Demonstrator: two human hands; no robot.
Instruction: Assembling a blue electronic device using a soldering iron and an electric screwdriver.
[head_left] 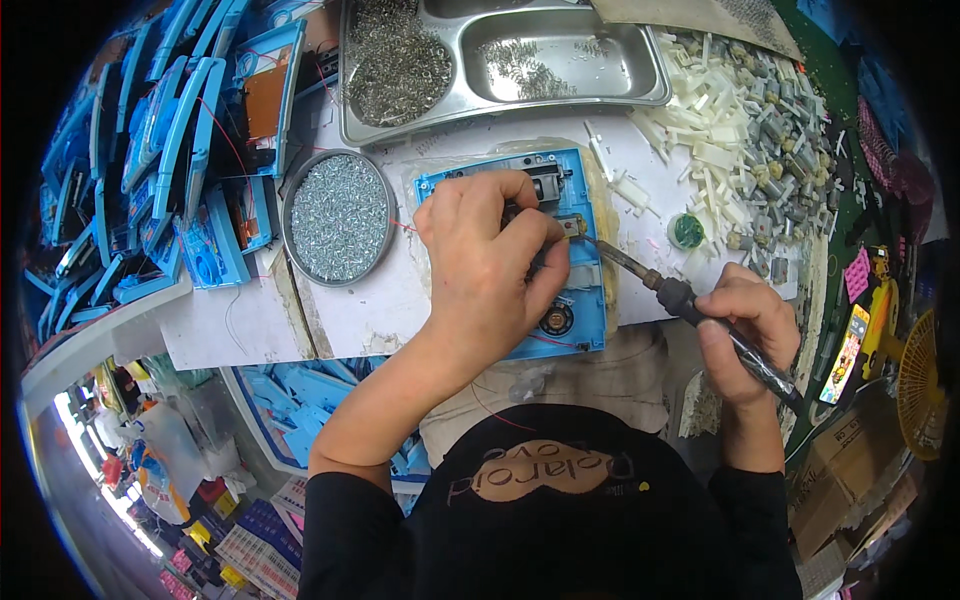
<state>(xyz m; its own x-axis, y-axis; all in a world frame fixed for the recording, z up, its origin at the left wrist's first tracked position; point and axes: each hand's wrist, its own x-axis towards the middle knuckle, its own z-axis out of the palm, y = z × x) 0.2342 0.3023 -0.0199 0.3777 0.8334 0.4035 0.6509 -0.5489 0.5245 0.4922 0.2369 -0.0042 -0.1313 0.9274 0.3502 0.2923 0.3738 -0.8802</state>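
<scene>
In front of me lies an open blue plastic casing (585,335) with a round speaker (556,319) and small electrical parts inside. My left hand (485,260) rests over it, fingers pinched together near a small brass-coloured part; what they grip is hidden. Thin red wire shows beside this hand. My right hand (748,335) is wrapped around the dark handle of a soldering iron (690,305). The iron's bent tip reaches the casing close to my left fingertips and appears to touch the part there.
Left of the casing stands a round dish of small screws (338,220); many blue casings (165,150) are stacked beyond it. A metal compartment tray (560,60) holds small metal pieces. White plastic parts and small motors (770,150) pile up at right, beside a small green-filled container (686,231).
</scene>
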